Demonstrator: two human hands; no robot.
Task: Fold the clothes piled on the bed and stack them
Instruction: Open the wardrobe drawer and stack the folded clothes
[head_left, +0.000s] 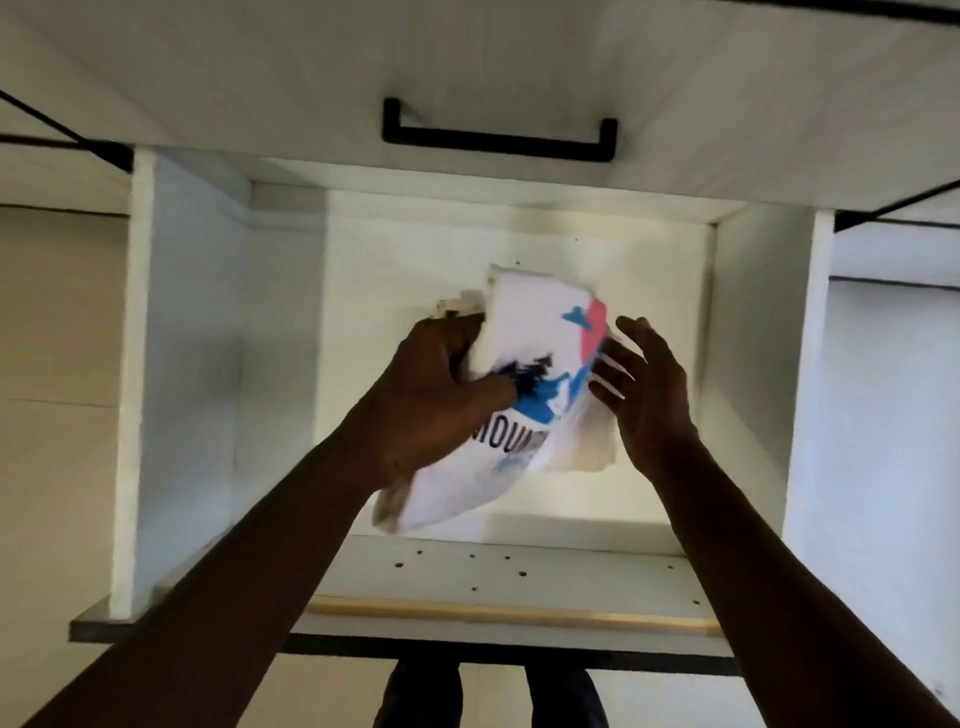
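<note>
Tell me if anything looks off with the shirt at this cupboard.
The folded white shirt is askew: the left hand grips it tilted above the shelf, and its layers fan apart by the open right hand. The shelf shows scattered small holes.

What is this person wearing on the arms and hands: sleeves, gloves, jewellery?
Both arms are bare as far as the frame shows, with no sleeves in view. The left hand and right hand are ungloved; no ring, watch or bracelet shows, though the picture is blurred.
</note>
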